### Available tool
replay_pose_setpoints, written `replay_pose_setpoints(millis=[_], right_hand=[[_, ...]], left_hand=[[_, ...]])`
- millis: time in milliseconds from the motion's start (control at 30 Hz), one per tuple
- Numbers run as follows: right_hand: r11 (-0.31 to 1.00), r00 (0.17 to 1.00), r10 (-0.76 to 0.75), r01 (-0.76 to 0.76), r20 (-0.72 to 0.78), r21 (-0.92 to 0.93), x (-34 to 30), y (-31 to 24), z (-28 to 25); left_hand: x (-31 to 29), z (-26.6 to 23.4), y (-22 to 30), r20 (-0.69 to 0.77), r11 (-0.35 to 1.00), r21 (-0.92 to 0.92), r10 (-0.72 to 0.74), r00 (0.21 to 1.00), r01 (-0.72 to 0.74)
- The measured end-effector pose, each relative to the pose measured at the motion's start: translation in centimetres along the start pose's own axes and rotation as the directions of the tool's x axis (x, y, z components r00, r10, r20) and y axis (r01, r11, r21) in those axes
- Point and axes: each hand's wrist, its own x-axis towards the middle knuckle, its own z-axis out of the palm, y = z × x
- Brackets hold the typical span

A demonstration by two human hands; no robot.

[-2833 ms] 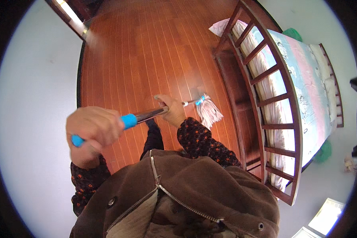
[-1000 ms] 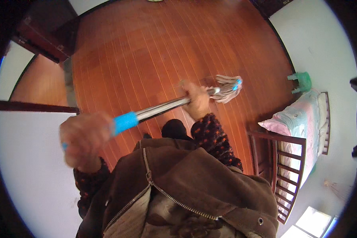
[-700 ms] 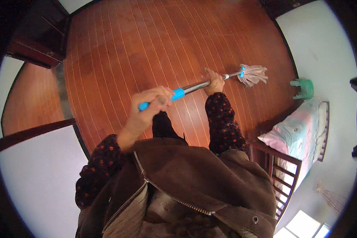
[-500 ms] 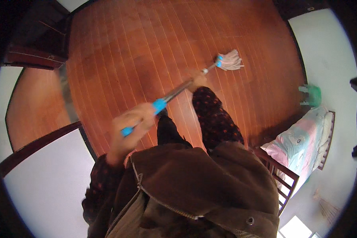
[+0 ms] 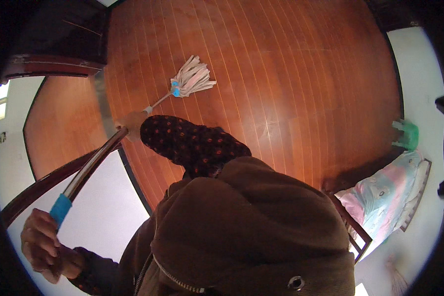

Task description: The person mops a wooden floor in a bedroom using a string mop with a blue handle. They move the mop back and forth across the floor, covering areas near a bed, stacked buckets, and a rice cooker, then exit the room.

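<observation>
A mop (image 5: 193, 79) with pale cloth strips and a blue collar rests its head on the reddish wooden floor (image 5: 266, 84). Its metal pole slants down to the lower left. My left hand (image 5: 42, 244) is wrapped round the pole's upper end, just below the blue grip sleeve. Farther down the pole, my right hand (image 5: 131, 126) is closed round the shaft near a white joint, its arm in a dark patterned sleeve reaching across to the left. Part of the right hand's fingers is hidden by the pole and sleeve.
A white wall (image 5: 101, 197) with dark skirting borders the lower left. Dark wooden furniture (image 5: 59, 37) stands at the upper left, by a doorway. At the right are a green plastic stool (image 5: 407, 135) and a bed with a pastel cover (image 5: 382, 192).
The mop head has moved to the left across the floor, its strips spread wider. Both hands have shifted left with the pole, the left hand also downward. My view has turned slightly.
</observation>
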Motion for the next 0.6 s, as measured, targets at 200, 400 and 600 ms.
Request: replay_pose_setpoints(millis=[200, 400, 600], right_hand=[[0.999, 0.985, -0.037, 0.035, -0.171, -0.016, -6.6, 7.4, 0.3], [0.721, 0.786, 0.589, -0.615, -0.186, -0.318, -27.9, 21.2, -2.3], [0.750, 0.714, 0.442, -0.626, -0.543, -0.214, -32.1, 23.4, 0.0]], left_hand=[[0.4, 2.5, -7.5, -0.181, 0.926, -0.373, -0.005, 0.984, -0.064], [-2.5, 23.1, -16.2, 0.324, 0.623, -0.632, -0.329, 0.887, 0.462], [0.2, 23.7, -16.8, 0.505, 0.479, -0.743, -0.059, 0.861, 0.468]])
